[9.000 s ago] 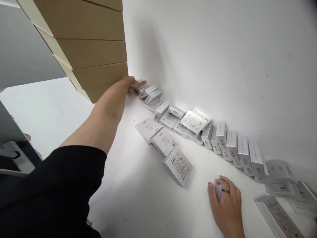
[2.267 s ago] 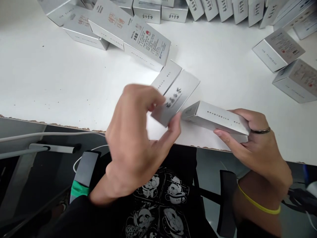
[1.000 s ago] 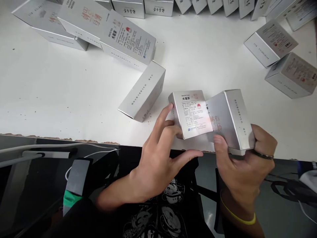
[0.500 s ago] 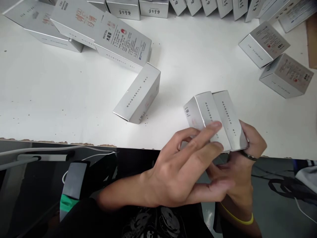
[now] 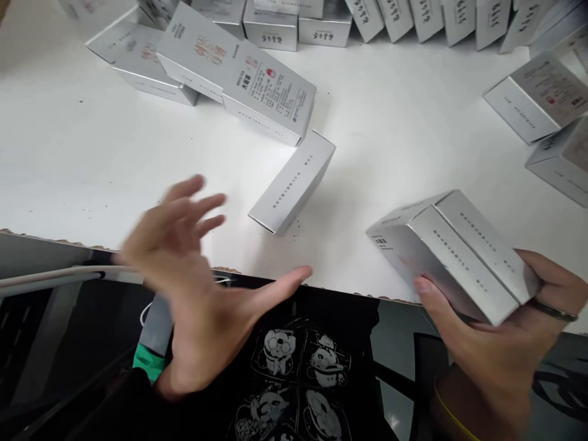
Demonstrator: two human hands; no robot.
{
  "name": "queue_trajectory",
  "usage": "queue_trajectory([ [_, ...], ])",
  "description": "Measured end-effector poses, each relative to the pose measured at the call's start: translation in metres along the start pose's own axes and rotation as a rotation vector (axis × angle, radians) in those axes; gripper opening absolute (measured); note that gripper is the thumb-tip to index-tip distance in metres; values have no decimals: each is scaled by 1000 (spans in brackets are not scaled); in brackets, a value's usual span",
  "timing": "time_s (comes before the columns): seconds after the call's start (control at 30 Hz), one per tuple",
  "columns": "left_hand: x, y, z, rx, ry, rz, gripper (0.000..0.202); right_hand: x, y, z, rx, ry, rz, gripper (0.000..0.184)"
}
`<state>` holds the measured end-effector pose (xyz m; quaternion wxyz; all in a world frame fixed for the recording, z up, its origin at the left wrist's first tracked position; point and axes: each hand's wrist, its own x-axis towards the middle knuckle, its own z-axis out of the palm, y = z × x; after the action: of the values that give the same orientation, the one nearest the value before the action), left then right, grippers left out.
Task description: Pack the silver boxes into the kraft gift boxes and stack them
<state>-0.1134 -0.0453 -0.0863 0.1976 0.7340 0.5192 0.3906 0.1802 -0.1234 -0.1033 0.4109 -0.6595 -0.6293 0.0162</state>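
My right hand [image 5: 500, 331] grips two silver-white tea boxes [image 5: 463, 245] pressed side by side, its thumb on the near left face and the fingers round the far right side. They are held over the table's front edge, tilted. My left hand [image 5: 197, 275] is empty and spread wide, thumb pointing right, somewhat blurred by motion. Closest to it is a single tea box [image 5: 294, 184], lying on its narrow side on the white table. That box's far corner meets a printed tea box [image 5: 271, 92] behind it.
A row of upright boxes [image 5: 425, 18] lines the back, beside stacked boxes [image 5: 271, 30]. Two more boxes [image 5: 539, 92] rest at the right. The white table [image 5: 206, 153] has a rough, chipped front edge. A pale cable [image 5: 68, 272] runs below it at left.
My left hand has come off the two boxes and moved left, opening out. My right hand still holds the pair, now turned and further right. The view has shifted too.
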Motion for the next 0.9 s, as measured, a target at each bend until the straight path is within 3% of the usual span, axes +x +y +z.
queue_trajectory([
  [0.07, 2, 1, 9, 18, 43, 1, 94, -1, 13, 0, 27, 4, -98, 115],
  [0.13, 3, 4, 16, 46, 54, -28, 78, 0, 21, 1, 21, 13, -106, 121],
  [0.23, 5, 5, 20, 91, 58, -117, 59, 5, 19, 3, 28, 8, -153, 124],
  [0.3, 8, 4, 20, 43, 31, -106, 56, 9, 10, 4, 50, -28, -168, 119],
  [0.43, 18, 6, 23, -109, -125, 58, 66, 17, -8, 2, 111, -169, -80, 98],
  [0.53, 29, 13, 24, -142, -284, 164, 56, 22, -11, -4, 169, -296, -96, 102],
  [0.67, 39, 20, 23, -312, -458, 191, 42, 25, -2, -10, 212, -427, -39, 101],
  [0.7, 40, 22, 24, -344, -481, 206, 48, 26, 1, -11, 228, -449, -16, 101],
  [0.8, 38, 25, 33, -387, -526, 267, 92, 30, 9, -10, 294, -529, 30, 109],
  [0.9, 32, 29, 47, -341, -529, 324, 102, 33, 11, -7, 305, -627, 77, 129],
])
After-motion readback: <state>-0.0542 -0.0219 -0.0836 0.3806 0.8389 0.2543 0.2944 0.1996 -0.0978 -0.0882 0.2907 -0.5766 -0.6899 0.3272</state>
